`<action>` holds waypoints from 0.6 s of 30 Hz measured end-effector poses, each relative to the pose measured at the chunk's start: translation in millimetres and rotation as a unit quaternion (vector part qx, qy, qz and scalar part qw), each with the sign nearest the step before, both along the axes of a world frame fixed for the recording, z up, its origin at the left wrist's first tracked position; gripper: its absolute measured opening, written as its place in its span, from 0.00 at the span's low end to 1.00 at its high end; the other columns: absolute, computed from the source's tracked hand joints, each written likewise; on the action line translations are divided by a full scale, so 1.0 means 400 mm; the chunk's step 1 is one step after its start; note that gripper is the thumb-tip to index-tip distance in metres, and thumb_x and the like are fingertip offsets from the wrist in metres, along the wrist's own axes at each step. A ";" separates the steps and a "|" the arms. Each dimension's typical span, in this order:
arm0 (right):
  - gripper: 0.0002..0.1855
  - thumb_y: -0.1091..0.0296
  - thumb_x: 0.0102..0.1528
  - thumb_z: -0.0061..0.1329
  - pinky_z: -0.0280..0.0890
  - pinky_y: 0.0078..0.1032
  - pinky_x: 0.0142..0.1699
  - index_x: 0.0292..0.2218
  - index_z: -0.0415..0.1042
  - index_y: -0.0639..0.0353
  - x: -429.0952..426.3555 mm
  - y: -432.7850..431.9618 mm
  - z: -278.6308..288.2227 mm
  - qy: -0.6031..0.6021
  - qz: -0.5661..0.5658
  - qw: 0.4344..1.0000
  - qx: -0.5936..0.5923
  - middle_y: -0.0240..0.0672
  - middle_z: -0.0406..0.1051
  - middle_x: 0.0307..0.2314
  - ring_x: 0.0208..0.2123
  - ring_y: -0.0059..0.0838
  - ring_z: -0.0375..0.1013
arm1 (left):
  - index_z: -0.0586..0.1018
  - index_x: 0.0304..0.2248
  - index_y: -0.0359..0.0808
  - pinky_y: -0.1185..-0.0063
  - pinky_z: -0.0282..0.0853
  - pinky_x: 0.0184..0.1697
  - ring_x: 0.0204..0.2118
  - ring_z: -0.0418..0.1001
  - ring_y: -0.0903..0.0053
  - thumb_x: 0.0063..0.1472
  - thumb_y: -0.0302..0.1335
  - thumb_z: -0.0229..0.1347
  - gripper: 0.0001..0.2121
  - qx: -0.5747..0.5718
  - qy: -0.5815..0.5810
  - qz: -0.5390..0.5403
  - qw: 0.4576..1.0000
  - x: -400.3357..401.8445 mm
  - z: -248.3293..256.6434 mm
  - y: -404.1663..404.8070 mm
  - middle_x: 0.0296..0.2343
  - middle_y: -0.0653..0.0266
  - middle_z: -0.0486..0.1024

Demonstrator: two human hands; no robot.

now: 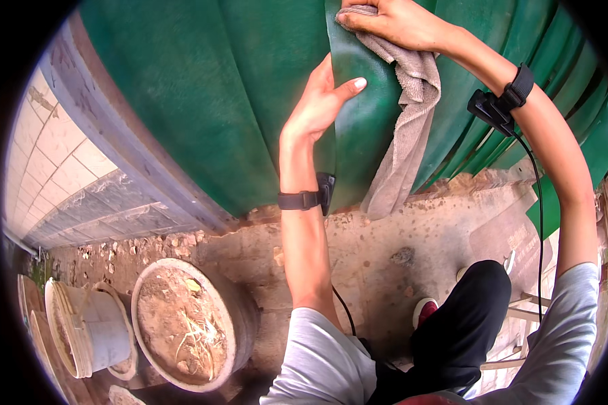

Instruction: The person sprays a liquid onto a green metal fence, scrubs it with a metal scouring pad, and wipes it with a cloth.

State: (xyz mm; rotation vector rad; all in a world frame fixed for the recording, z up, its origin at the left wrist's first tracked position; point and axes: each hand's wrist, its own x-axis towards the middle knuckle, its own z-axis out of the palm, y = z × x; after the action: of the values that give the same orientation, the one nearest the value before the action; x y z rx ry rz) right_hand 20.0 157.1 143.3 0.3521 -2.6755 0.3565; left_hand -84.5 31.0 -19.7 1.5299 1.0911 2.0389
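Observation:
Long green plastic curtain strips hang before me, overlapping one another. My left hand is at the edge of one green strip, with the thumb across its front and the fingers hidden behind it. Higher up, my right hand grips a damp-looking beige-grey cloth and presses it to the same strip near the top of the view. The cloth's loose end dangles down in front of the strips. Black straps with small devices circle both wrists.
A large round planter of soil and dry stalks stands at lower left, beside a white bucket. A metal door frame meets a tiled wall. A stool is by my leg on the concrete floor.

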 end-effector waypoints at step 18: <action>0.18 0.57 0.63 0.48 0.68 0.31 0.41 0.36 0.74 0.67 0.158 0.062 0.121 0.462 -0.111 0.877 -0.078 0.44 0.76 0.28 0.33 0.33 0.76 | 0.60 0.64 0.32 0.74 0.49 0.69 0.67 0.54 0.72 0.59 0.13 0.55 0.34 -0.026 0.084 0.039 0.995 0.019 0.016 -0.011 0.64 0.57 0.61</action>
State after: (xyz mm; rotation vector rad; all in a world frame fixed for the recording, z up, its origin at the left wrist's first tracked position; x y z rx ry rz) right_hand 83.1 181.8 191.6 0.1062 -1.7052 0.2402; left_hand -77.0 26.7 -13.2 1.6809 1.2759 1.9437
